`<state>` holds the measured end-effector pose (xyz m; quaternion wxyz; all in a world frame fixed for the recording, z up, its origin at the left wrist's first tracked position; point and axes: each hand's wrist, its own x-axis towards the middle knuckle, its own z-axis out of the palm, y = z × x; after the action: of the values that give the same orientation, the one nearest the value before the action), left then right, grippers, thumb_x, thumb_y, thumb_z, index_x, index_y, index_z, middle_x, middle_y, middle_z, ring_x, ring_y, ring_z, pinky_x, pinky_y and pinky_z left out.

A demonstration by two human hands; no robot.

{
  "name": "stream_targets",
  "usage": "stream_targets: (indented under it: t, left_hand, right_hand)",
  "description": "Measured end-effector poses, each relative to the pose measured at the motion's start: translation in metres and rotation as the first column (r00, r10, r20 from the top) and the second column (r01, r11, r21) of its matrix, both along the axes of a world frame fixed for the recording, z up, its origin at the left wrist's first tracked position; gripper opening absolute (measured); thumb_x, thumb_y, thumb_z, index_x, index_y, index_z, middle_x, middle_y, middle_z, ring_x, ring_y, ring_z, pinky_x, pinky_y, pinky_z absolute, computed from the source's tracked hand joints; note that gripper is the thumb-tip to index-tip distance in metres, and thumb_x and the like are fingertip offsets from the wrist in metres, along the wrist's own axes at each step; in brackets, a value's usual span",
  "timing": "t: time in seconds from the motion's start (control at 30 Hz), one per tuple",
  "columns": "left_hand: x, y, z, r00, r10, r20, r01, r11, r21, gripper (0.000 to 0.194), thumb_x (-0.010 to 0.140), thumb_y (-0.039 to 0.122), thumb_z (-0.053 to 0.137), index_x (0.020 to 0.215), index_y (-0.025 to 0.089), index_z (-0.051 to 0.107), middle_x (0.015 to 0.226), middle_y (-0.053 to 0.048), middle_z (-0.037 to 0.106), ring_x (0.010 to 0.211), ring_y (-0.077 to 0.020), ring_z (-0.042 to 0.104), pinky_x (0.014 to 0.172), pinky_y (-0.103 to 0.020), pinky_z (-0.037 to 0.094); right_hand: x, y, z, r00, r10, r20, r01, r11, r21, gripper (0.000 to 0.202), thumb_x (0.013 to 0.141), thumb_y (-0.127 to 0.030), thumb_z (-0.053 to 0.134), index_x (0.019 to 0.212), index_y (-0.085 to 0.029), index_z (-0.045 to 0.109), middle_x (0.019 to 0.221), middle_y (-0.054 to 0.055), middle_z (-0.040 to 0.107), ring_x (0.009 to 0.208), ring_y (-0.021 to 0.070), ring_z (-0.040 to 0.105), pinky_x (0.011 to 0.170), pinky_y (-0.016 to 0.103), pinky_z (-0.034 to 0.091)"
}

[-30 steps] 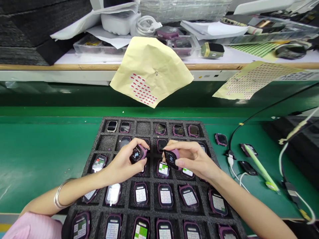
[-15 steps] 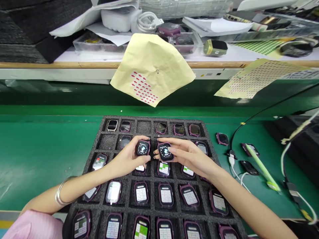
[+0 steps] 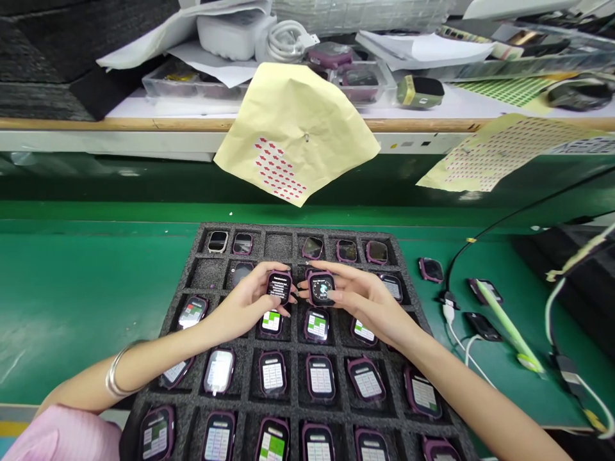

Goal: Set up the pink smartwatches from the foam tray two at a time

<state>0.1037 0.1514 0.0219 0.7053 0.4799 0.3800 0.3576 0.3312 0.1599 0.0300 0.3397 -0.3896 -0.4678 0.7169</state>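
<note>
My left hand (image 3: 257, 291) is closed on a purple-cased smartwatch body (image 3: 279, 285), its thumb at the lower part of a screen showing lines of white text. A second smartwatch body (image 3: 321, 287), with a clock dial lit on it, is gripped by my right hand (image 3: 362, 298); that thumb touches the lower right of the glass. Both watches are held side by side over a black foam tray (image 3: 278, 244). Strapless watches sit in many of its compartments, several with white or green-and-white screens, like the one just below (image 3: 316, 325). My forearms hide some compartments.
Right of the tray lie a loose watch body (image 3: 430, 269), a light-green pen (image 3: 509, 325), a black charger piece (image 3: 482, 326) and white cables (image 3: 448, 312). A yellow sticker sheet (image 3: 298, 128) hangs from the shelf edge (image 3: 168, 125), which holds boxes, papers and a coiled cable (image 3: 288, 41).
The left watch's screen has switched from a clock dial to lines of text, and my left thumb has moved onto its lower part. My right thumb has slid slightly lower on its watch.
</note>
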Motion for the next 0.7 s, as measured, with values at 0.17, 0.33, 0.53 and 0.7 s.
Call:
stream_targets:
  t: [0.17, 0.33, 0.53, 0.7]
  left_hand:
    - [0.0, -0.0005, -0.0008, 1.0, -0.001, -0.003, 0.001, 1.0, 0.007, 0.042, 0.076, 0.008, 0.053, 0.116, 0.02, 0.048, 0.102, -0.004, 0.054, 0.09, -0.0168, 0.057, 0.076, -0.033, 0.058]
    - [-0.0001, -0.0018, -0.0018, 1.0, -0.013, 0.025, 0.013, 1.0, 0.019, 0.043, 0.075, 0.007, 0.051, 0.116, 0.02, 0.048, 0.101, -0.004, 0.055, 0.09, -0.0167, 0.058, 0.077, -0.034, 0.058]
    - [0.0004, -0.0023, 0.0, 0.997, -0.035, 0.064, 0.034, 0.999, 0.012, 0.041, 0.075, 0.006, 0.05, 0.114, 0.02, 0.048, 0.107, -0.005, 0.055, 0.094, -0.0172, 0.059, 0.079, -0.035, 0.058]
    - [-0.0011, -0.0017, 0.0022, 0.996, -0.026, 0.083, 0.025, 1.0, 0.006, 0.038, 0.077, 0.006, 0.051, 0.113, 0.02, 0.048, 0.106, -0.005, 0.056, 0.092, -0.0165, 0.06, 0.081, -0.036, 0.058]
  right_hand:
    - [-0.0005, -0.0006, -0.0002, 0.999, 0.002, 0.048, -0.005, 0.999, 0.053, 0.047, 0.083, -0.026, 0.067, 0.129, -0.021, 0.057, 0.114, 0.009, 0.069, 0.107, 0.0267, 0.064, 0.1, 0.046, 0.045]
    - [-0.0033, -0.002, 0.0008, 0.991, -0.035, 0.125, 0.017, 0.989, 0.144, 0.042, 0.084, -0.03, 0.068, 0.125, -0.021, 0.06, 0.111, 0.008, 0.07, 0.103, 0.0259, 0.066, 0.096, 0.044, 0.048]
    - [-0.0021, -0.0026, 0.0018, 0.986, -0.046, 0.163, 0.015, 0.982, 0.186, 0.039, 0.085, -0.033, 0.067, 0.122, -0.021, 0.061, 0.109, 0.008, 0.07, 0.103, 0.0261, 0.066, 0.096, 0.044, 0.048]
    - [0.002, -0.0047, 0.0081, 0.994, 0.088, 0.061, -0.097, 0.984, 0.151, 0.053, 0.084, -0.025, 0.069, 0.133, -0.023, 0.05, 0.121, 0.009, 0.064, 0.114, 0.0248, 0.06, 0.101, 0.044, 0.045]
